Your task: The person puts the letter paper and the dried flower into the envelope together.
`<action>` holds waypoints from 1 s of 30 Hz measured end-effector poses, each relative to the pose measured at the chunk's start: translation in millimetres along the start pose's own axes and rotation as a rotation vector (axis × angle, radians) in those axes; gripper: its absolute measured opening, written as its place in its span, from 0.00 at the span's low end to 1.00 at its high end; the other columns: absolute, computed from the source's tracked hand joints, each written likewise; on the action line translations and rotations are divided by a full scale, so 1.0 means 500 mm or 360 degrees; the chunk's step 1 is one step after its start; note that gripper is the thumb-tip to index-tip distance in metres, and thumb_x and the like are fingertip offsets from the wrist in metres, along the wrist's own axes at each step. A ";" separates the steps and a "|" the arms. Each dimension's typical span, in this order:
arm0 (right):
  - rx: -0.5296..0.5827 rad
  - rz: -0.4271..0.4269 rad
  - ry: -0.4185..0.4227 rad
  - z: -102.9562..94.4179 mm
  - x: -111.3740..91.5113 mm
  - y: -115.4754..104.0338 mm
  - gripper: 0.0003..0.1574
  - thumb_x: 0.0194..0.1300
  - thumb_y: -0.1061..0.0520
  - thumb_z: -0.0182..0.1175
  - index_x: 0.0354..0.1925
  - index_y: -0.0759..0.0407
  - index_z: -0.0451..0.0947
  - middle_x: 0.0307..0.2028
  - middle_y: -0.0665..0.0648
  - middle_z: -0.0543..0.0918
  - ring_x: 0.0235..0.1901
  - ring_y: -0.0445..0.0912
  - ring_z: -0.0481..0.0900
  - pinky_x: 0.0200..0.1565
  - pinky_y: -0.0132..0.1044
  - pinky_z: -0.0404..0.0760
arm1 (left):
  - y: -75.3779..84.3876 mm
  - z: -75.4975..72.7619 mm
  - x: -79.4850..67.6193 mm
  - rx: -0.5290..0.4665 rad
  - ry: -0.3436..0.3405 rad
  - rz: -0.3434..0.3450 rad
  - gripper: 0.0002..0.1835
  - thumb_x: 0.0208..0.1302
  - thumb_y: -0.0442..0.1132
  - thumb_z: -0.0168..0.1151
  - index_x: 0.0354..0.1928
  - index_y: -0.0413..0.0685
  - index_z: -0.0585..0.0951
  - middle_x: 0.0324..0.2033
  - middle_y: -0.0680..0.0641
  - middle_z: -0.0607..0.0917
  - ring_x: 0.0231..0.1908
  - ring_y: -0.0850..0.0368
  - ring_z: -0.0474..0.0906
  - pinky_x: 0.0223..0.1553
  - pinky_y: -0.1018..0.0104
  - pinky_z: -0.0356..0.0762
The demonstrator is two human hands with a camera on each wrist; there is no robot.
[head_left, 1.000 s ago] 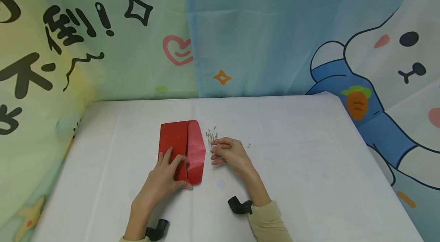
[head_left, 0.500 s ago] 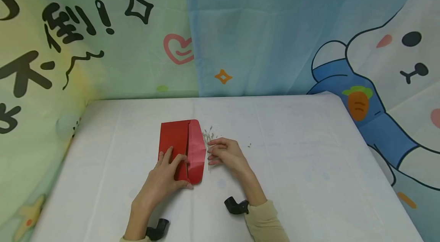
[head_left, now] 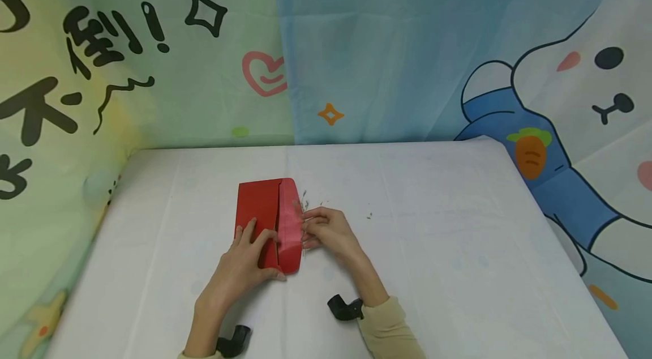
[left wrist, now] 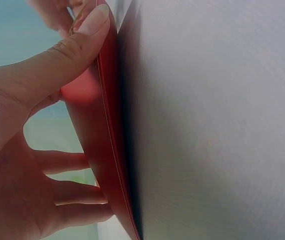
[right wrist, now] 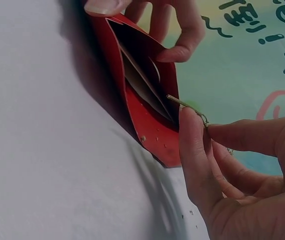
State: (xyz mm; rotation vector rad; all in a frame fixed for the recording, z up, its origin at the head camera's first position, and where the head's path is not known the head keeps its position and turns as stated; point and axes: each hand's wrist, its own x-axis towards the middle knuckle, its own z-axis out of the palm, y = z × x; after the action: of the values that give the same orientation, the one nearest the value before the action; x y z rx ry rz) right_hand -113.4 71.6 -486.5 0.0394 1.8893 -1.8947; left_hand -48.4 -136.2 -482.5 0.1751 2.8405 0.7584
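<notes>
A red envelope (head_left: 257, 200) lies on the white table, its lighter flap (head_left: 289, 223) folded out to the right. My left hand (head_left: 249, 260) grips it, thumb at the near edge and index finger hooked at the mouth, which gapes in the right wrist view. Pale paper edges (right wrist: 142, 82) show inside. My right hand (head_left: 326, 231) pinches a thin sprig of dried flowers (right wrist: 175, 100) between thumb and fingertips, over the flap's outer edge. Its stem end points toward the mouth in the right wrist view; fingers hide much of it.
Small crumbs (head_left: 369, 216) lie on the white tablecloth (head_left: 458, 246) right of the hands, and more specks dot the flap. A printed cloth backdrop (head_left: 382, 53) rises behind the table and along its left side. Each wrist wears a black camera (head_left: 345, 308).
My right hand has moved left with the sprig, from beside the envelope to over the flap's edge. The left hand and the envelope stay in place.
</notes>
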 end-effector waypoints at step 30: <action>-0.0182 -0.0012 0.0036 0.039 0.012 0.018 0.14 0.63 0.67 0.58 0.47 0.72 0.77 0.35 0.69 0.85 0.25 0.51 0.87 0.30 0.44 0.87 | -0.002 0.003 -0.001 0.0006 0.0003 -0.0005 0.38 0.40 0.59 0.78 0.56 0.65 0.72 0.71 0.35 0.60 0.68 0.20 0.52 0.46 0.27 0.74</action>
State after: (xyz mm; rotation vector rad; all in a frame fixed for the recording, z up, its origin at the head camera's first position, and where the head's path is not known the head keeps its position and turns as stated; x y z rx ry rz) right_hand -109.8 52.0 -495.7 0.0172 2.0122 -1.7947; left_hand -47.6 -136.4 -484.1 0.1708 2.8437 0.7527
